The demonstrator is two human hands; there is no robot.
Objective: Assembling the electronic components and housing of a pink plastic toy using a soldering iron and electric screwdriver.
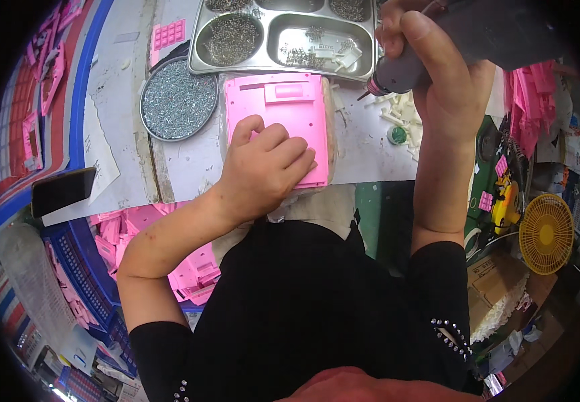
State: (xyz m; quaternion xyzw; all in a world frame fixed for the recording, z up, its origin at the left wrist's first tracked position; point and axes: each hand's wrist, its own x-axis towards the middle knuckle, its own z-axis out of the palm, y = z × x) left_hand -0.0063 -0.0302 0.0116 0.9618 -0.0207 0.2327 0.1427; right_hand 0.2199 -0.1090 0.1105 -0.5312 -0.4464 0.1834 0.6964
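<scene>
Touching, with a curled left grip (266, 164), the pink casing (297, 115) at the near edge of the worktop (374, 154), just below the metal tray (265, 65); cannot tell if pinching anything there; holding a dark power screwdriver (504, 30) in the right grip (447, 67).

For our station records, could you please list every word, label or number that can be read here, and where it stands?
Cardboard box, lower right: dark printed marks, too small and blurred to read.
White packaging, far right: printing too small to read.
Pink panel under the left hand: no lettering visible.
None can be quoted.
</scene>
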